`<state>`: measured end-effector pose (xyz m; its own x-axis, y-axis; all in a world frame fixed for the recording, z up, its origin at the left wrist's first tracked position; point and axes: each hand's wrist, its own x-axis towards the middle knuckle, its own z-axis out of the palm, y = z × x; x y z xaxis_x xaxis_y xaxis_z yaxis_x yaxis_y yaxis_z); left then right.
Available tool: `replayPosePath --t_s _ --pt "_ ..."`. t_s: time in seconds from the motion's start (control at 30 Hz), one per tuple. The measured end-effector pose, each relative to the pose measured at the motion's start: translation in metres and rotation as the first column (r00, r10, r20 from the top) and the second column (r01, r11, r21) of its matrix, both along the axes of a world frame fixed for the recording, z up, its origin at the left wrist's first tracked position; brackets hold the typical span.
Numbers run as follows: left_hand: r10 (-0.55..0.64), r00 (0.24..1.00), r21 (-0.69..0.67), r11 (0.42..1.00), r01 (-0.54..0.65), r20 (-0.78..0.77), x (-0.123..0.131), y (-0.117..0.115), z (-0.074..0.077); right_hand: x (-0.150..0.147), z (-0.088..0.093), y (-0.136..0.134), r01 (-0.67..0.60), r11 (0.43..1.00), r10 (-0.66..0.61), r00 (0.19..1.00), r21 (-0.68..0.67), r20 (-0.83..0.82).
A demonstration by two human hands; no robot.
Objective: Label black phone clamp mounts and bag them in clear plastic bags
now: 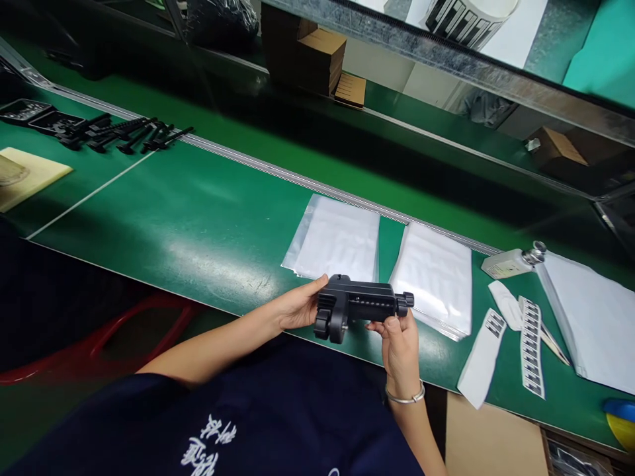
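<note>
I had my left grip [299,305] and right grip [401,344] clamped on a black, knobbed plastic device [367,301], seemingly mid-handling, next needing steadiness

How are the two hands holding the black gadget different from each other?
The left hand is at the black gadget's thick, bulky end, while the right hand is at the end with the small knob. The right hand has a silvery bracelet at its wrist, but the left hand's wrist is bare. Both hands are ungloved and share the same gadget.
</note>
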<state>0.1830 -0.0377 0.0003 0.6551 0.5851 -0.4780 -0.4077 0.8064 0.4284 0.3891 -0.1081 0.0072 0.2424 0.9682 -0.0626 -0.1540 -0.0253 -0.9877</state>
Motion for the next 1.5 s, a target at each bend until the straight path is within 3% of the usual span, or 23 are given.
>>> replayPosePath --t_s 0.07,0.17,0.23,0.3,0.8,1.0,1.17,1.37,1.5 --pt "0.045 0.998 -0.022 0.999 -0.046 -0.045 0.003 0.005 -0.006 -0.005 0.005 -0.002 -0.025 0.997 0.011 0.979 0.067 0.203" --pt "0.072 0.993 -0.062 0.995 -0.079 -0.098 0.009 0.013 -0.017 -0.017 0.016 -0.005 -0.154 0.977 0.045 0.824 0.147 0.565" --pt "0.058 0.994 -0.083 0.994 -0.066 -0.093 0.012 0.016 -0.024 -0.025 0.023 -0.005 -0.238 0.953 0.044 0.720 0.187 0.693" --pt "0.047 0.996 -0.091 0.994 -0.053 -0.069 0.013 0.016 -0.028 -0.030 0.028 -0.004 -0.281 0.934 0.032 0.678 0.219 0.734" --pt "-0.030 0.982 -0.160 0.987 0.000 -0.188 0.037 0.012 -0.019 -0.009 0.030 -0.013 -0.239 0.963 0.099 0.739 0.121 0.667" --pt "-0.045 0.981 -0.121 0.992 0.022 -0.189 0.049 0.013 -0.024 0.009 0.033 -0.017 -0.225 0.973 0.185 0.887 0.047 0.423" --pt "-0.090 0.976 -0.130 0.989 0.065 -0.200 0.053 0.014 -0.027 0.017 0.031 -0.019 -0.258 0.965 0.237 0.932 0.044 0.275" --pt "-0.045 0.974 -0.121 0.992 0.018 -0.224 0.058 0.013 -0.024 0.015 0.032 -0.019 -0.277 0.959 0.253 0.933 0.060 0.257" --pt "-0.028 0.944 -0.066 0.998 0.006 -0.328 0.054 0.018 -0.013 0.030 0.025 -0.021 -0.267 0.962 0.228 0.892 0.048 0.390"
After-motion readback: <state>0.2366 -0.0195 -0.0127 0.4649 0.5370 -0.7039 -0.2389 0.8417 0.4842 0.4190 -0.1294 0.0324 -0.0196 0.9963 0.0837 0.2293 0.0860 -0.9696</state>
